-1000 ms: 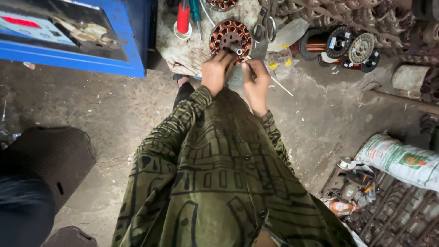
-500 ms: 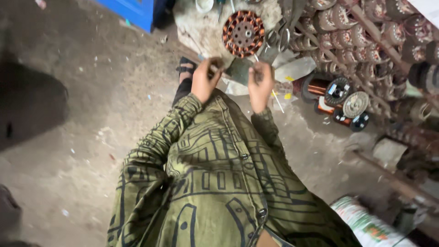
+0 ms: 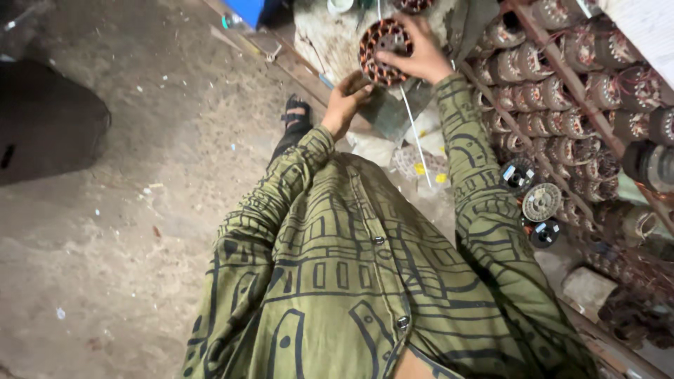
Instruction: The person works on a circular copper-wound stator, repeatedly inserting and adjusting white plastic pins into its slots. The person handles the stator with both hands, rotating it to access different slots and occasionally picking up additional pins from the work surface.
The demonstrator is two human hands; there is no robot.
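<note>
The person sits on a dusty concrete floor [image 3: 140,175], seen from above, in a green patterned shirt [image 3: 337,281] buttoned down the front. Both arms reach to the far side of the scene, toward a round motor stator [image 3: 385,42] wound with copper coils, which lies on a pale, grimy work surface [image 3: 323,35] at the far centre.

The right hand [image 3: 414,52] lies on the stator's right side, fingers curled over its rim and coils in a loose grasp. The left hand [image 3: 345,98] sits just near of the stator at its lower left edge, fingers drawn narrow and pinched together against the rim; whether it holds anything small between them cannot be told. A thin white rod [image 3: 415,140] runs from under the stator toward the person, between the 2 forearms.

A sandalled foot [image 3: 296,112] shows just left of the left wrist. To the right, a slanted rack [image 3: 597,119] holds many more wound stators [image 3: 562,91] in rows, and 3 wire spools [image 3: 540,202] lie near its lower edge beside the right sleeve. A blue box [image 3: 246,10] stands at the far edge, left of the work surface. A dark flat object [image 3: 49,119] lies on the floor at the far left.
</note>
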